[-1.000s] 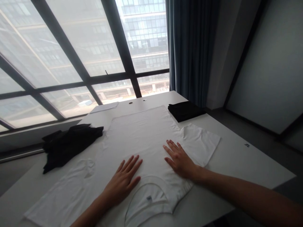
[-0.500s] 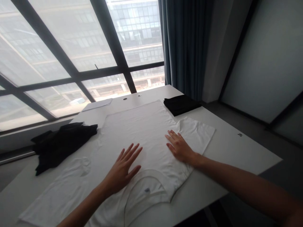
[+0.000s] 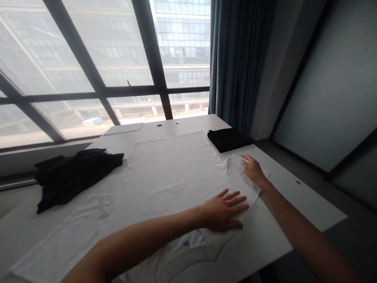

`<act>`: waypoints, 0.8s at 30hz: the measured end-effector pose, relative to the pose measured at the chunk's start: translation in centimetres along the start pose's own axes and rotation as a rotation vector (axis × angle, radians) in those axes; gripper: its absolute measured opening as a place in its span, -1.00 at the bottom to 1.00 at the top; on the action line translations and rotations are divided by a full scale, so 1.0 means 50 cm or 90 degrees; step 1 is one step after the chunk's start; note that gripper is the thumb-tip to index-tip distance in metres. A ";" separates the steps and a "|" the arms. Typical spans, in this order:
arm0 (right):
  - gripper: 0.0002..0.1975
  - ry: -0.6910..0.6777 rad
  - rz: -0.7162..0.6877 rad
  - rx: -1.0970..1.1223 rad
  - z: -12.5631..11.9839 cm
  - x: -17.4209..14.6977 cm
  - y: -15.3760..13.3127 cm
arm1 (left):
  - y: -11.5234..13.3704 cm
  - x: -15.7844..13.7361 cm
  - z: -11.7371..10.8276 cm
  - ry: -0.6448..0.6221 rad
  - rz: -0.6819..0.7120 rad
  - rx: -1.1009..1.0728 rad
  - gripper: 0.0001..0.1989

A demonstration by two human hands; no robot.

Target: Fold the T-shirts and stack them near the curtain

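A white T-shirt lies spread on the white table, its neckline towards me and partly covered by my left forearm. My left hand rests palm down near the shirt's right shoulder, fingers spread. On the right sleeve is my right hand, with its fingers slightly bent and apart, touching the cloth. Wrinkles run along the left sleeve, which lies out to the left.
A crumpled black garment lies at the table's left edge. Folded black cloth sits at the far right, and a flat white item at the far left. Windows and a blue curtain stand behind.
My left hand has moved right across the shirt, from beside the neckline to the right shoulder. My right hand has shifted outward onto the right sleeve. The view has tilted slightly.
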State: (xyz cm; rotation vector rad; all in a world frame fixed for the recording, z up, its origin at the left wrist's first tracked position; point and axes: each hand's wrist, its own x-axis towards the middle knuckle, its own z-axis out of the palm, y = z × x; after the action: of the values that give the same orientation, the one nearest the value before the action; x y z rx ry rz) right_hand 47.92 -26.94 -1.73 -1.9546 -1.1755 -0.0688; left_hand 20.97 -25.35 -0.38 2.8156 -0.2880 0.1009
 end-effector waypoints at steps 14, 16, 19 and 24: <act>-0.40 -0.119 0.200 -0.349 -0.070 0.033 0.187 | -0.013 -0.009 0.033 0.033 0.012 -0.029 -0.37; -0.44 -0.117 0.194 -0.364 -0.070 0.038 0.193 | -0.014 -0.010 0.034 0.046 0.023 -0.043 -0.40; -0.49 -0.099 0.190 -0.376 -0.068 0.043 0.198 | -0.017 -0.008 0.028 0.075 0.017 -0.071 -0.46; -0.55 -0.075 0.191 -0.357 -0.070 0.042 0.199 | -0.029 0.002 0.022 0.186 -0.106 -0.069 -0.59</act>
State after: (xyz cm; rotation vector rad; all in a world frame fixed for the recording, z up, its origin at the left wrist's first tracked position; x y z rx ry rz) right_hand 57.79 -29.94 -4.73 -2.6423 -0.9900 -0.1384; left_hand 21.43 -24.38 -1.85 2.6571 0.0085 0.4395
